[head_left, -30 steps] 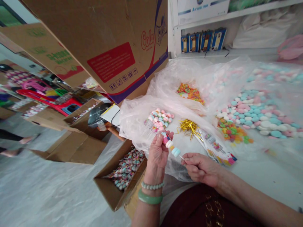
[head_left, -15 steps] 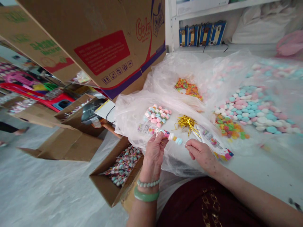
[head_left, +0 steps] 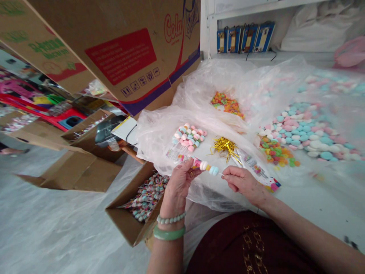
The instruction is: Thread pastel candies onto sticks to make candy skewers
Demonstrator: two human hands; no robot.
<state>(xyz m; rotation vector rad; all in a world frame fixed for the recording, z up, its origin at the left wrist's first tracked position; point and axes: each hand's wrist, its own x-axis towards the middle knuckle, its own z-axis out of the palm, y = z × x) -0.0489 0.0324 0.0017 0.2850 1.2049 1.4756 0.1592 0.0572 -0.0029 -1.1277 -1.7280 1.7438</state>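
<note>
1. The candy skewer [head_left: 209,167] is held aloft between two hands, on the person's side of the gold strips [head_left: 226,147] and a little to their left.
2. The left hand [head_left: 180,182] presses thumb and fingers together around the skewer's left end, where colourful printed film shows.
3. The right hand [head_left: 246,186] pinches the skewer's white stick between its fingertips, on the person's side of the gold strips and to their right.
4. Left of the gold strips lies a cluster of made-up skewers [head_left: 189,136]; just right, a flat printed bag [head_left: 255,169].
5. Farther right of them sit gummy rings [head_left: 278,152] and a marshmallow heap [head_left: 308,133].
6. Well left and lower, an open carton [head_left: 125,224] holds many skewers.
</note>
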